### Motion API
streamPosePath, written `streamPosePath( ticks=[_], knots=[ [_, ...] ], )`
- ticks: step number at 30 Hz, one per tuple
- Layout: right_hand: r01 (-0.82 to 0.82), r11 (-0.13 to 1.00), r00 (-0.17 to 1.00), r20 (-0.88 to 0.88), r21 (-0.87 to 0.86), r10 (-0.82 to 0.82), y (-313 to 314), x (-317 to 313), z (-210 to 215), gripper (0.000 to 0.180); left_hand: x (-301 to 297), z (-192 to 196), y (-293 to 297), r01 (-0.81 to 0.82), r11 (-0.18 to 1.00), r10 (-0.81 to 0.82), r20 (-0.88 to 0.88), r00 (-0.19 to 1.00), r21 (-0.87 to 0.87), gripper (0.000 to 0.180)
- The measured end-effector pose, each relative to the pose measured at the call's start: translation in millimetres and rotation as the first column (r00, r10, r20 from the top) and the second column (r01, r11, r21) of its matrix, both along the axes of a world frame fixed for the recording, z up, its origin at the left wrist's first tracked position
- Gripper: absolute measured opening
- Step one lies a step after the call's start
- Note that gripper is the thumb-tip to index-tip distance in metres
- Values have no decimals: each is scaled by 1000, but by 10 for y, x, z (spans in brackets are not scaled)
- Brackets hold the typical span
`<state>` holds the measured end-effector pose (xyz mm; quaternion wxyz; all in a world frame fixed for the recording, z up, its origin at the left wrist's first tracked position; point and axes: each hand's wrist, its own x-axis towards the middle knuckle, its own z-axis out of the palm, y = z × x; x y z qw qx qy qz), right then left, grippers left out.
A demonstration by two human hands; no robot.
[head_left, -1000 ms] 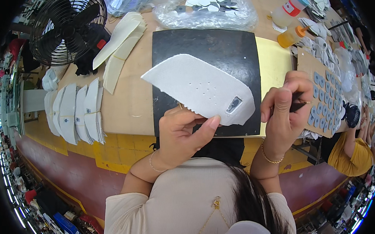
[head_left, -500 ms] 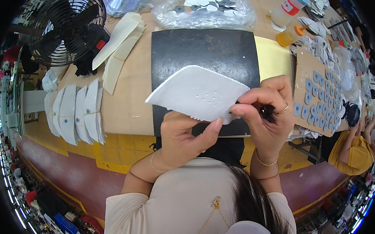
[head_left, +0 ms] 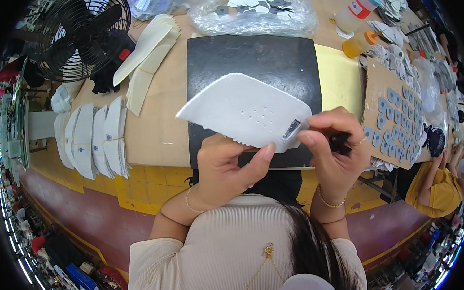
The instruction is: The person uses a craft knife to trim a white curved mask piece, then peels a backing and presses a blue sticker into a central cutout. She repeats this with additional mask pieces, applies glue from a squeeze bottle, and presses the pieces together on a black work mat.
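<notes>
The left hand (head_left: pixel 228 169) grips the lower edge of a white felt piece (head_left: pixel 246 111), thumb pressed against its underside. The right hand (head_left: pixel 333 149) pinches the piece's right corner beside a small dark tag (head_left: pixel 292 128). The piece is held at centre frame, above a black mat (head_left: pixel 253 58) on the surface (head_left: pixel 162 128). A black fan (head_left: pixel 84 34) stands at upper left. Stacked white pieces (head_left: pixel 91 140) lie at left.

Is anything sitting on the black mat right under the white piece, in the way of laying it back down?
Nothing visible. Both hands, left hand and right hand, hold the white piece above the black mat, whose visible surface looks bare. The part under the piece itself is hidden.
</notes>
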<state>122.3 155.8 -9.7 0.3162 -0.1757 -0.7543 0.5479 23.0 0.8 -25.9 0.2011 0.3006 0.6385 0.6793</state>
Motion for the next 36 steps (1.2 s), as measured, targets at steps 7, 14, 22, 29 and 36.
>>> streamPosePath(
  ticks=[7, 14, 22, 29, 36],
  knots=[
    [9, 962, 994, -110, 273, 22, 56, -122, -43, 21, -7, -46, -27, 68, 997, -63, -156, 986, 31, 21],
    [-87, 930, 989, -82, 356, 124, 83, -132, -42, 15, -10, -62, -42, 74, 997, -72, -180, 981, 1, 21],
    [-92, 970, 971, -235, -223, 38, -54, 36, 30, 15, 35, 33, -1, -8, 1000, 10, 87, 996, -27, 11],
    [-27, 975, 994, -95, 222, 49, 38, -60, -19, 19, -17, -68, 33, 65, 998, -59, -241, 969, 17, 18],
    [-54, 998, 987, -150, 11, 55, 68, 56, -108, 21, 7, 5, -7, 34, 997, -39, -74, 996, -64, 17]
  ],
)
